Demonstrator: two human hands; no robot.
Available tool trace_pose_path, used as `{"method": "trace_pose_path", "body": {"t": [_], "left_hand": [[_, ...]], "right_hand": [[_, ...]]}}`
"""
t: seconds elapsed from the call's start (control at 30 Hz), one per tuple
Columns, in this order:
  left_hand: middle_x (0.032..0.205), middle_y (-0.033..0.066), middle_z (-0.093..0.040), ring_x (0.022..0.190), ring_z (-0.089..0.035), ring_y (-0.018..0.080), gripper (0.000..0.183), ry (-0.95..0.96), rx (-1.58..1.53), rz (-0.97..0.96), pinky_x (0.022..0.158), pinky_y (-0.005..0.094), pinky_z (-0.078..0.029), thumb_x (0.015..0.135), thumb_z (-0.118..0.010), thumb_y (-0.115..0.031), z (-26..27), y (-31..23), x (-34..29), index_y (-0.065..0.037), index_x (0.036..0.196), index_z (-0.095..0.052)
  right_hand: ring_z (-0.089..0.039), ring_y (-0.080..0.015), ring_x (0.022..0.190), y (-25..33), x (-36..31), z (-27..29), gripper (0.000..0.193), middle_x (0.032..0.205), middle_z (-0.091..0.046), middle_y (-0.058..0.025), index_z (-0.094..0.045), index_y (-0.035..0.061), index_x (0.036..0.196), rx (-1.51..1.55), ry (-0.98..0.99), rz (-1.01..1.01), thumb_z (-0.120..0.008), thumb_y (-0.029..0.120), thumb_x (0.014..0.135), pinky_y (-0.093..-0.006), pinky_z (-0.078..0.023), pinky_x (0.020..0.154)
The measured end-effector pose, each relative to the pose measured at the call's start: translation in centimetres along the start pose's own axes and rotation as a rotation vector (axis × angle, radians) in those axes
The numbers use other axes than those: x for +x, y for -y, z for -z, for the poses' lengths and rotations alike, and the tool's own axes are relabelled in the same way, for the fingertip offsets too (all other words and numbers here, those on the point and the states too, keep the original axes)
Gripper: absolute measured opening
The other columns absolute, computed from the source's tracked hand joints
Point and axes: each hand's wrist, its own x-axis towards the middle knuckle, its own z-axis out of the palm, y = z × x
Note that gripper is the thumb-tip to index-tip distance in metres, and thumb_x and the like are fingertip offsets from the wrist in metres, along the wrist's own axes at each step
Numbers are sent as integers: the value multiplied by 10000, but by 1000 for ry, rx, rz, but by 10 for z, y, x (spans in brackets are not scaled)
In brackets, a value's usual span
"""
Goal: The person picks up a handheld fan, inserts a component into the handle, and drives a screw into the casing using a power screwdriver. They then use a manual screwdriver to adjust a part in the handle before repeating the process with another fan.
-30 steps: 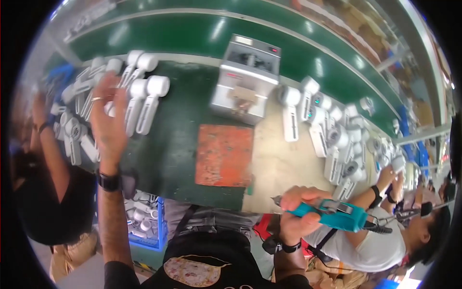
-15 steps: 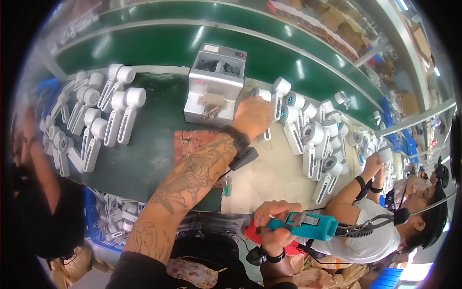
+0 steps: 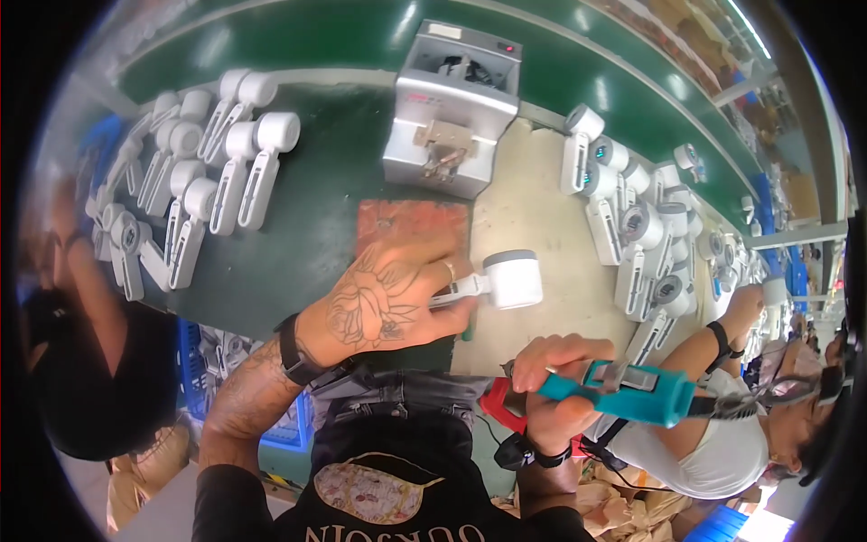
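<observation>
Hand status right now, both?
Left hand: closed around the handle of a white handheld device with a round, grey-rimmed head.
Right hand: closed around a teal, cylindrical power screwdriver.

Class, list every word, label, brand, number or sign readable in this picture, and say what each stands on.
Black top: large pale lettering, upside down at the picture's lower edge; wording not copied here.
Grey machine: small red print on its front, too small to read; pale label on top, also unreadable.
White round-headed device in the left hand: no readable text.
Teal tool: no readable text.
</observation>
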Motion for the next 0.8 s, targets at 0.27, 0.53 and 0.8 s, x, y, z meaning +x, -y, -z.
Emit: {"method": "trace_pose_path", "body": {"t": [0.27,0.53,0.8], "left_hand": [[1143,140,-669,1023,-655,354,314,125,-79,104,949,446,-508,814,-746,-249,-8,36,-13,-22,1026,-703],[1174,167,-625,1147,-565,351,478,-34,68,-65,1060,459,-442,854,-735,-329,-11,44,-26,5,1185,-651],[1131,125,-615,1124,-557,332,477,-75,-36,-26,988,442,-459,861,-744,-340,-17,53,-26,-31,1211,-646]], "right_hand": [[-521,-172,617,-10,85,-43,682,684,-504,-41,-502,1,1155,-90,54,130,-565,650,957,-333,-446,584],[-582,-139,623,-50,185,-86,371,709,-590,-52,-597,-14,1069,-394,42,364,-518,349,1070,-273,-451,579],[-586,-138,627,-77,192,-98,292,713,-601,-44,-590,4,1010,-314,107,294,-569,293,1052,-280,-458,586]]}}
